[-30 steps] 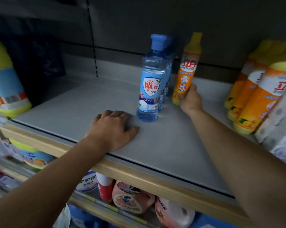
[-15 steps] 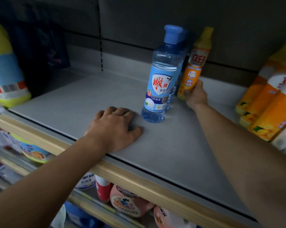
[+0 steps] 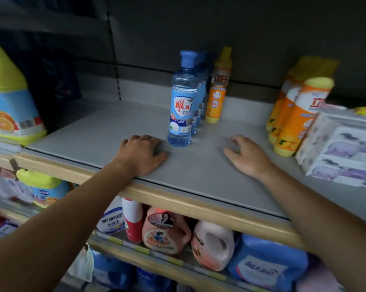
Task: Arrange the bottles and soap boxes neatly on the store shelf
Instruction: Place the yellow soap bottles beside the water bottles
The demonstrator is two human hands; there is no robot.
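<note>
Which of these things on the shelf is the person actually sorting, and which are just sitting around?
Part of the job:
clear blue-capped bottles
single orange bottle behind them
row of orange bottles at right
grey shelf
left hand and right hand, both holding nothing

Just there:
big jug at left
wrapped packs at right
jugs on the lower shelf

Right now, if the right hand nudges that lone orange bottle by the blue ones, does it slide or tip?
The orange bottle is tall and narrow on a small base, so a push near its yellow cap probably tips it. A low push likely slides it on the smooth shelf. It stands close beside the blue bottles, which may topple too.
</note>
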